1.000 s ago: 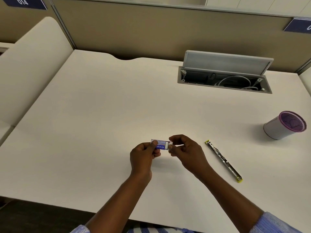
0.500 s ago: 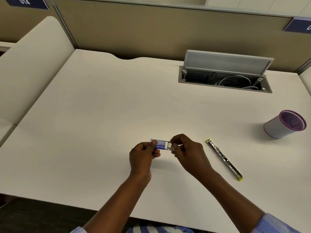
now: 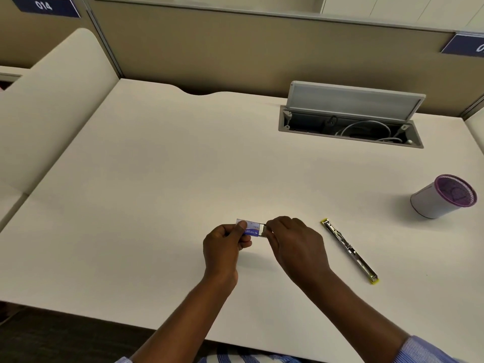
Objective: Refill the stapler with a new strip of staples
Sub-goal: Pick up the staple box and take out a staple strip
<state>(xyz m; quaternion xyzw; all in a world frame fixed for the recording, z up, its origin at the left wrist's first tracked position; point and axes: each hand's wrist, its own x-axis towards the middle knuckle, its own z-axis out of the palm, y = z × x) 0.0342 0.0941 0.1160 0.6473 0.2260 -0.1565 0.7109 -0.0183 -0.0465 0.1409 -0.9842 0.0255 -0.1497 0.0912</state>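
A small blue and white staple box (image 3: 252,228) is held just above the desk near its front middle. My left hand (image 3: 225,247) grips the box's left end, thumb on top. My right hand (image 3: 293,244) pinches the inner tray at the box's right end, which sticks out a little; whether staples are in its fingers is hidden. The stapler (image 3: 349,251), lying opened flat as a long metal strip with yellow ends, rests on the desk to the right of my right hand, untouched.
A white cup with a purple mesh rim (image 3: 442,196) lies tilted at the right. An open cable hatch (image 3: 351,127) with its lid up is set into the white desk (image 3: 157,179) at the back right. Partition walls stand behind and at the left.
My right hand's fingers have worked at the box's right end and the inner tray has slid out slightly. Both hands stay in nearly the same place. The stapler has not moved.
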